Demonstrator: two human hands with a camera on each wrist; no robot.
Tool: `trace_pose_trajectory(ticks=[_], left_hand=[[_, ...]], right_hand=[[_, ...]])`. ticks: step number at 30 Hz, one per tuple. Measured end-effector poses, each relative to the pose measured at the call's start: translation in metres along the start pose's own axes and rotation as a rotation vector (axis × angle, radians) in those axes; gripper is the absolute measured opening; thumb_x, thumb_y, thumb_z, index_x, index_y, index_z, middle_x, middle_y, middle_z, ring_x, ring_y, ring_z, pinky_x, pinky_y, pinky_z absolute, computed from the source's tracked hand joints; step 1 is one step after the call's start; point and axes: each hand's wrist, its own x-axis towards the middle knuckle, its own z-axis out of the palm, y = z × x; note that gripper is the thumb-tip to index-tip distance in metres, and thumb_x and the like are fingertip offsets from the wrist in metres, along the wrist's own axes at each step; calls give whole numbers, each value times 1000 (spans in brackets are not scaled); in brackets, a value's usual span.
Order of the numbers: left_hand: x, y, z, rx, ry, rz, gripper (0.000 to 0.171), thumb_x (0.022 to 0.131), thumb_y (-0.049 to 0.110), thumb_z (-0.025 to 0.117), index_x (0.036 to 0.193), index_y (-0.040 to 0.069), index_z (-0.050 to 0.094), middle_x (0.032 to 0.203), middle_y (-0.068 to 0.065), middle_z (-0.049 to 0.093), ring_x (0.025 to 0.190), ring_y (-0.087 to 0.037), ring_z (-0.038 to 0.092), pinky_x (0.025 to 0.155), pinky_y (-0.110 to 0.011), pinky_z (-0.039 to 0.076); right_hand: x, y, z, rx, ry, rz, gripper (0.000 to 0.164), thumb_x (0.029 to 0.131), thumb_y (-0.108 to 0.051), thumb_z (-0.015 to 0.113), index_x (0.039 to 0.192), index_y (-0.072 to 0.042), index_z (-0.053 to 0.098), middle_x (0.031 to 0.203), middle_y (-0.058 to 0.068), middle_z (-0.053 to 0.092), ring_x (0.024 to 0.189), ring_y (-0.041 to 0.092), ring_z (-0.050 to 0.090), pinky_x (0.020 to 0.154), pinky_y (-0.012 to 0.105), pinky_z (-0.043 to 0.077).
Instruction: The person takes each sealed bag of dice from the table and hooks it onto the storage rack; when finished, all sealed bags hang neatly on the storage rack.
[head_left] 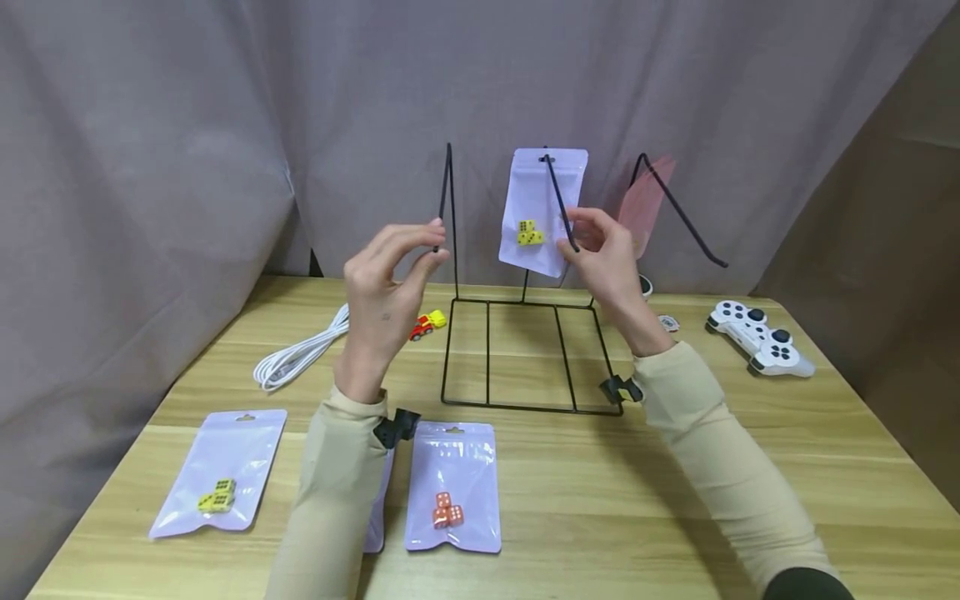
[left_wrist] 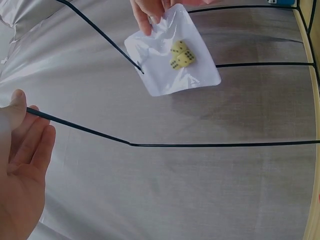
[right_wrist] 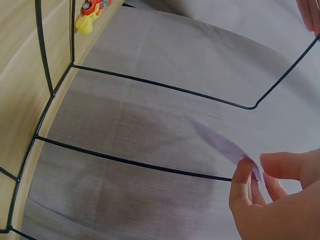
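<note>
A black wire rack [head_left: 525, 407] with three upright arms stands on the table. On its middle arm hangs a lilac zip bag [head_left: 536, 187] with yellow dice [head_left: 529, 234] inside, the arm passing through its hole. My right hand [head_left: 609, 258] pinches this bag at its right edge between thumb and fingers; the right wrist view shows the bag [right_wrist: 225, 145] nearly edge-on. With thumb and fingertips, my left hand [head_left: 386, 292] pinches the front end of the left arm [left_wrist: 85, 129], which carries no bag. A pink bag [head_left: 643, 204] hangs on the right arm.
In front lie a lilac bag [head_left: 247, 454] with yellow dice, another bag [head_left: 453, 454] with orange dice, and one mostly hidden under my left sleeve. A white cable [head_left: 288, 362], a red-yellow toy car [head_left: 427, 323] and a white game controller [head_left: 757, 337] lie around the rack.
</note>
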Motion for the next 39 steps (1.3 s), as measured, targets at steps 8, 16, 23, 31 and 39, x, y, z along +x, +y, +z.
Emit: trace_pose_trajectory(ticks=[8,16,23,31,39], left_hand=[[2,-1,3,25,-18,19,13,80,-6,72,92,-6,68,95,-17,68,100,-25,65,89,-35,53],[2,1,6,-15,9,7,15,77,-10,72,91,-6,68,93,-16,68,100,-24,65,87,-35,54],[5,3,7,-10,29,32,18,74,-13,73,89,-5,68,91,-15,68,97,-26,66,87,-34,55],[6,4,6,-10,36,49,16,74,-12,73,89,-6,68,90,-16,68,96,-28,67,86,-34,55],[7,5,7,-12,39,56,20,72,-16,73,89,-6,68,89,-16,68,95,-28,67,86,-34,55]], right_hand=[[-9,2,-6,-29,29,-91,33,86,5,64,119,0,61,113,19,62,101,25,60,90,30,51],[-26,0,-14,-19,1,-126,30,90,3,61,119,1,61,113,14,62,102,24,61,90,28,50],[-55,-5,-15,-82,-65,-135,26,92,-3,60,118,0,62,108,14,65,95,17,61,81,20,51],[-82,6,-11,-133,-171,-86,23,94,-6,60,116,-2,62,102,14,66,92,17,62,75,18,52],[-100,25,-9,-195,-253,-18,23,94,-6,59,116,-1,62,100,14,67,92,22,63,76,24,52]])
